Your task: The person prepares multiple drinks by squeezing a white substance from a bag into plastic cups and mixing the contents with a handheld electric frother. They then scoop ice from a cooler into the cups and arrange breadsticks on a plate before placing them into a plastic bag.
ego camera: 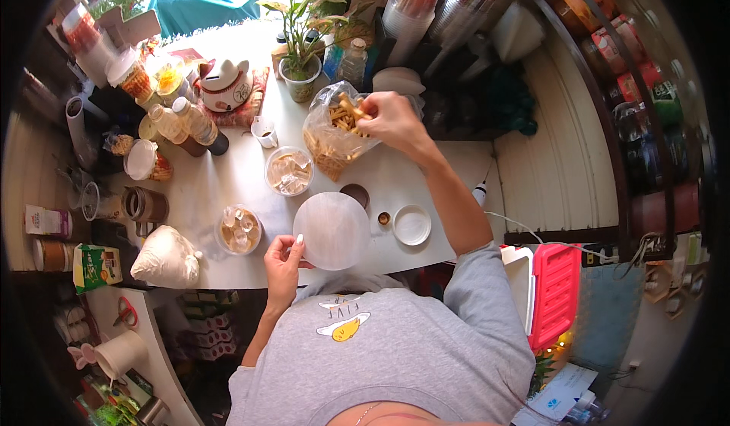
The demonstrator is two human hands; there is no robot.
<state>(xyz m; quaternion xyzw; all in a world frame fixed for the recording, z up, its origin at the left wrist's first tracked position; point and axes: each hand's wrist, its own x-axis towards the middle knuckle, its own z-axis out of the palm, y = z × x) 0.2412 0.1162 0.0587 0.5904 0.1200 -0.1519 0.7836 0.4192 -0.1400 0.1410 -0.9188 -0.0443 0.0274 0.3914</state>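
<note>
Between the fingers and thumb of my left hand [284,265] is the edge of a round, pale, flat dish or lid [333,231], just above the near edge of the white table [388,166]. My right hand [394,119] is over the mouth of a clear plastic bag [317,135] and pinches some golden stick-shaped snacks [350,107]. More sticks fill the bag. Two clear plastic cups, a farther one [289,171] and a nearer one [239,229], hold ice and a brownish drink to the left of the dish.
A white jar lid [412,225], a small brown cap [384,218] and a dark round lid [356,195] lie right of the dish. Leftward are a tied white bag [167,258], bottles [197,124] and a brown jar [146,203]. A potted plant [300,75] and cup stacks [408,24] stand behind.
</note>
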